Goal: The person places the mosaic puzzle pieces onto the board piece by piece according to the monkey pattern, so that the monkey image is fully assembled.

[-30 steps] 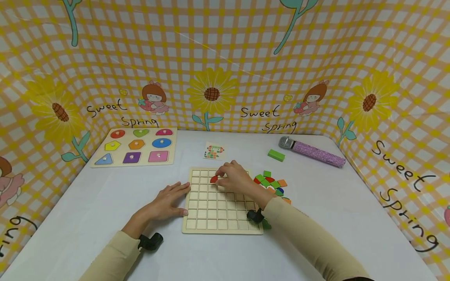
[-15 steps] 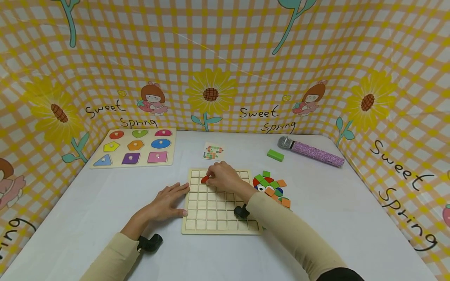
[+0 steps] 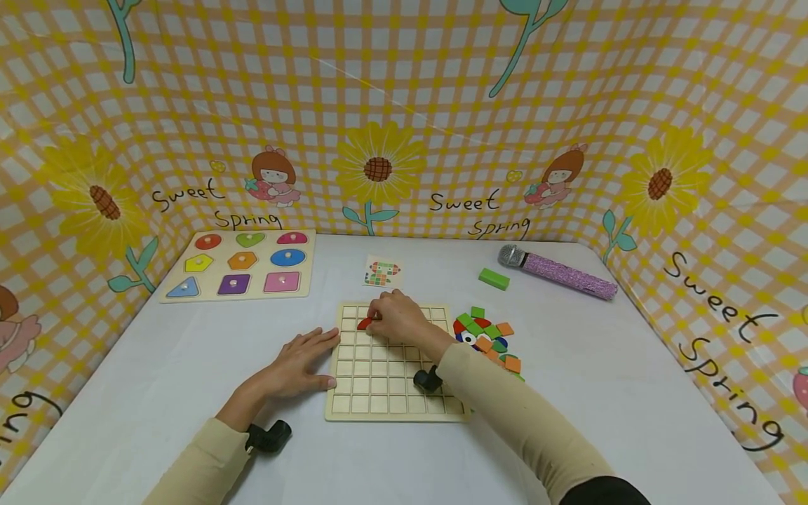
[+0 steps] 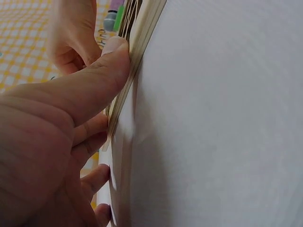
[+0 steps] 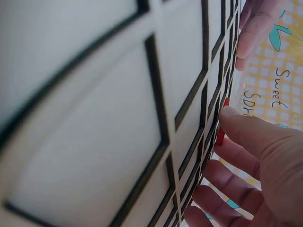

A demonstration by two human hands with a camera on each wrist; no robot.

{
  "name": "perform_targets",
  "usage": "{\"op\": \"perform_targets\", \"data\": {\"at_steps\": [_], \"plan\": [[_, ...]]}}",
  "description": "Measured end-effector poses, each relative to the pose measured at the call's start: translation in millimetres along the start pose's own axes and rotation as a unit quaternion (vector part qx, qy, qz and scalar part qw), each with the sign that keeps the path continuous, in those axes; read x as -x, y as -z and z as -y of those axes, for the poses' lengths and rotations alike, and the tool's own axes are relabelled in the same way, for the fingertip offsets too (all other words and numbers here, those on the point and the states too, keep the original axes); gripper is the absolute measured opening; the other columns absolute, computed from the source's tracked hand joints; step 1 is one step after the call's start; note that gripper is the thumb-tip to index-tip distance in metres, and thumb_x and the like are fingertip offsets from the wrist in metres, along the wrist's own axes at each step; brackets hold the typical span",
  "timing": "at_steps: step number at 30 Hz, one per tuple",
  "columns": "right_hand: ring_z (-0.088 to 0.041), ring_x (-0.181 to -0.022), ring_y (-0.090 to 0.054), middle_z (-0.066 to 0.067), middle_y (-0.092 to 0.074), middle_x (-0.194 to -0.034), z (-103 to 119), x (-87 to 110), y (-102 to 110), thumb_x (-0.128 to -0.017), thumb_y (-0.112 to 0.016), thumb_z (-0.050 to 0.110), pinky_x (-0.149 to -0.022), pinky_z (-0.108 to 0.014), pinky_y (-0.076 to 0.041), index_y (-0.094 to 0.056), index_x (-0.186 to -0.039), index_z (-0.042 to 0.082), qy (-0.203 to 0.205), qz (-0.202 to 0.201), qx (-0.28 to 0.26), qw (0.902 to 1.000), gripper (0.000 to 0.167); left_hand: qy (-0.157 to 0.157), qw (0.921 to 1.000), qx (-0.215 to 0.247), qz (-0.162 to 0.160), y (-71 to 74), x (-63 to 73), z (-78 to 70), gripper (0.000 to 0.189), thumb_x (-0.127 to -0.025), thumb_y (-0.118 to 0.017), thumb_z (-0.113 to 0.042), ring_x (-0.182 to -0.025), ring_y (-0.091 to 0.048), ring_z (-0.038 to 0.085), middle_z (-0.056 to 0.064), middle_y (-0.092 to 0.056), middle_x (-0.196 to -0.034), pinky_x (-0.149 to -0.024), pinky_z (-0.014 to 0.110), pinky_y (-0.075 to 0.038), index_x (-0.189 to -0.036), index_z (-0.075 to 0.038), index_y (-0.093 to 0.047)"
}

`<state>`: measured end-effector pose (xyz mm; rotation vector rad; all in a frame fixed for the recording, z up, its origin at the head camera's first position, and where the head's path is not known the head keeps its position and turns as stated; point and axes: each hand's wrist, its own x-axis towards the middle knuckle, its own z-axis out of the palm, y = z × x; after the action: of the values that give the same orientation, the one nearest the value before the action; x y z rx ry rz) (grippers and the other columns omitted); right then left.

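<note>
A wooden grid board point(image 3: 362, 405) with square cells lies in the middle of the table. My left hand point(image 3: 293, 368) rests at the board's left edge, fingers straight, thumb and fingertips touching the rim. In the left wrist view the thumb point(image 4: 102, 71) lies against the board's edge. Over the upper left cells, my right hand point(image 3: 399, 319) pinches a red tile point(image 3: 364, 324) with a curved side. The right wrist view shows the red tile point(image 5: 221, 136) between thumb and fingers, close against the grid.
Green, orange, red and blue tiles point(image 3: 482, 342) lie heaped right of the board. Behind it sits a pattern card point(image 3: 381, 271). A green block point(image 3: 494, 279) and a purple glittery microphone point(image 3: 562, 273) lie back right. A knobbed shape puzzle point(image 3: 236, 270) lies back left.
My right hand has moved left across the board with the red tile, from about the third column to the second, slowing lately. The left hand stays at the board's edge.
</note>
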<state>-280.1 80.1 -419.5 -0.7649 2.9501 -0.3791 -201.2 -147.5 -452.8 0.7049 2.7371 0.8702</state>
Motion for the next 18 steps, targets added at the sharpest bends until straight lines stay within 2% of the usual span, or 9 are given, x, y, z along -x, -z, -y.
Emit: {"op": "perform_targets", "data": {"at_steps": [9, 14, 18], "plan": [[-0.019, -0.088, -0.050, -0.001, -0.064, -0.096, 0.2, 3.1, 1.7, -0.082, -0.073, 0.033, -0.075, -0.031, -0.045, -0.071, -0.103, 0.015, 0.009, 0.000, -0.013, 0.9999, 0.027, -0.001, 0.9999, -0.010, -0.009, 0.6, -0.9, 0.4, 0.080, -0.080, -0.073, -0.036, -0.144, -0.020, 0.037, 0.006, -0.029, -0.156, -0.111, 0.065, -0.017, -0.146, -0.009, -0.036], [-0.020, -0.091, -0.052, -0.003, -0.065, -0.100, -0.3, 4.6, 1.6, -0.082, -0.072, 0.033, -0.078, -0.033, -0.047, -0.070, -0.105, 0.014, 0.019, -0.002, -0.016, 0.9997, 0.030, 0.002, 0.9999, -0.014, -0.003, 1.2, -0.8, -0.7, 0.079, -0.082, -0.071, -0.039, -0.145, -0.019, 0.035, 0.004, -0.028, -0.156, -0.111, 0.064, -0.017, -0.146, -0.011, -0.035], [-0.021, -0.090, -0.052, -0.004, -0.065, -0.101, -1.6, 5.1, -0.3, -0.083, -0.072, 0.032, -0.076, -0.033, -0.047, -0.071, -0.107, 0.016, 0.025, -0.007, -0.011, 0.9996, 0.029, 0.008, 0.9998, -0.016, 0.001, 0.2, -1.6, -2.6, 0.079, -0.082, -0.071, -0.040, -0.145, -0.018, 0.034, 0.003, -0.028, -0.156, -0.111, 0.063, -0.017, -0.146, -0.012, -0.035]]}}
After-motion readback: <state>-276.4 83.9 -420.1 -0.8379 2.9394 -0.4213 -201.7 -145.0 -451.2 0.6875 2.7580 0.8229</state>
